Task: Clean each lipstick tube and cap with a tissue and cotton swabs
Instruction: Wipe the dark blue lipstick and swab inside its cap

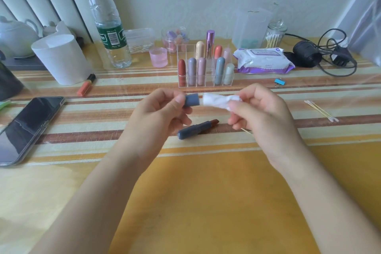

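My left hand (pixel 158 113) grips a blue-grey lipstick cap (pixel 192 99), its open end pointing right. My right hand (pixel 259 109) pinches a twisted white tissue (pixel 218 101) whose tip sits just at the cap's mouth. A thin cotton swab stick (pixel 246 130) pokes out under my right hand. Below the hands the matching uncapped blue-grey lipstick tube (pixel 195 130) lies on the striped tablecloth, brown-red bullet toward the right. A clear organizer (pixel 206 68) behind holds several capped lipsticks.
A phone (pixel 26 128) lies at left, an orange lipstick (pixel 85 86) by a tissue roll (pixel 61 57). A water bottle (pixel 109 27), pink cup (pixel 158 57), wipes pack (pixel 263 61), swab jar (pixel 275 35) and cables (pixel 329 55) line the back. Loose swabs (pixel 321 111) lie at right.
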